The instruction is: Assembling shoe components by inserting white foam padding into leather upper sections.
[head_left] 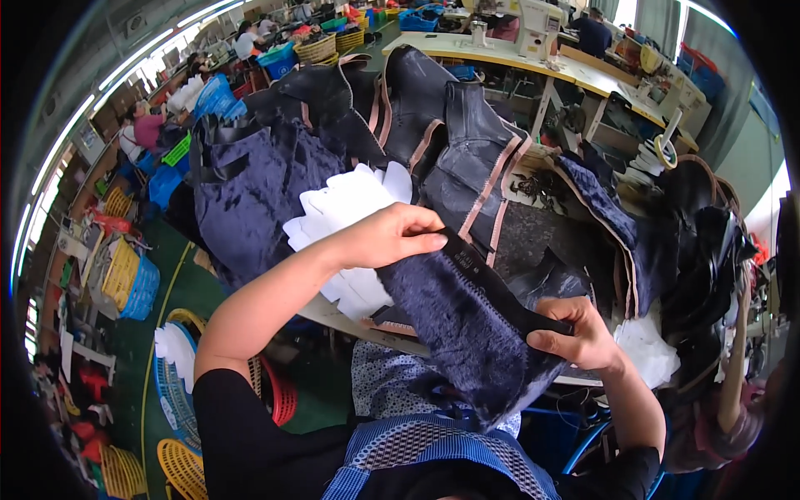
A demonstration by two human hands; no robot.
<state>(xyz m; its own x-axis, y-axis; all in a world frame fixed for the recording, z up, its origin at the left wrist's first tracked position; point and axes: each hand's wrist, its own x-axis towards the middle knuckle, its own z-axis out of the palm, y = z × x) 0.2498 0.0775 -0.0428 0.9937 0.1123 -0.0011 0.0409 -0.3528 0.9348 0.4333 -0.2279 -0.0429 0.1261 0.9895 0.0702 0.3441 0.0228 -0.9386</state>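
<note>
Both hands grip a dark navy plush lining piece (467, 333) with a smooth black band along its upper edge; it hangs over the near side of the worktable. My left hand (392, 237) pinches the band's far left end between thumb and fingers. At the nearer right end, my right hand (577, 333) has its thumb and fingers closed on the band. Behind my left hand lies a fanned stack of white sheet pieces (346, 212). Beyond are black boot uppers (468, 154) with pinkish zipper tapes, and a heap of navy plush pieces (250, 179).
More black uppers (687, 196) pile up on the right, near a white crumpled piece (646, 350). A pale table (492, 47) with a sewing machine (537, 33) stands behind. Blue (171, 387) and red baskets (279, 392) sit on the floor at left. Another person's arm (733, 367) shows far right.
</note>
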